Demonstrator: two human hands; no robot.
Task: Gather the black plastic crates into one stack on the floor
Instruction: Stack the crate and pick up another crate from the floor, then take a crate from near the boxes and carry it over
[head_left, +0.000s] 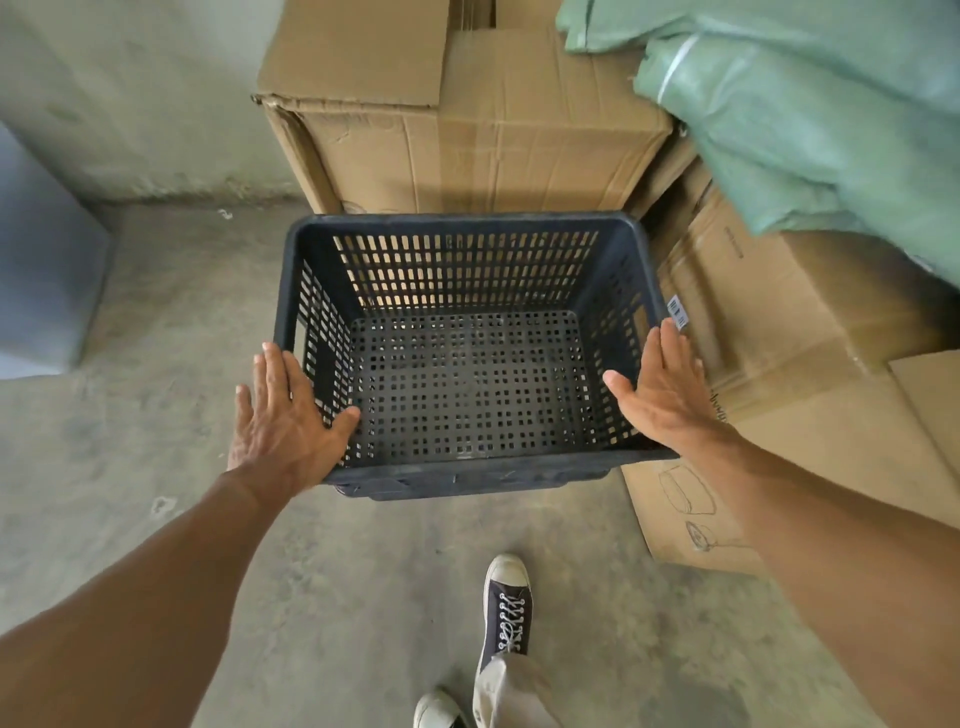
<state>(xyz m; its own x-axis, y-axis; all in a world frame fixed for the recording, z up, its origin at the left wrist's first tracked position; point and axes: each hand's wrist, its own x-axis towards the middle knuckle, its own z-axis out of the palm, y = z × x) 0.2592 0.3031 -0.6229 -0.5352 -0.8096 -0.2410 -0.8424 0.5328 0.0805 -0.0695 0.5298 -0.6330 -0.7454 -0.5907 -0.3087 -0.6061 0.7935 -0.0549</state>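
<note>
A black plastic crate (462, 358) stood upright and empty between the two hands, its open top facing up. The left hand (283, 415) lay flat along the crate's left rim near the near corner, its fingers (270, 371) spread wide and stretched forward outside the left wall, while the thumb hooked over the rim and pointed into the crate. The right hand (667, 387) mirrored it at the right rim, its fingers (670, 348) straight, held close together and extended along the outside of the right wall, the thumb splayed inward over the perforated bottom. Neither hand was closed around anything; both were open palms resting against or just over the rim, and whether they truly pressed on the plastic could not be told.

Beyond the fingertips, touching or just behind the crate's far wall, sat a large cardboard box (467, 135). Outside the right fingers lay flattened cardboard (779, 332) bearing a small barcode label (678, 310), and above it green woven sacks (810, 114). Outside the left fingers was bare concrete floor (156, 322). Nearer than the wrists, a dark laced sneaker (506, 613) stood on the floor.
</note>
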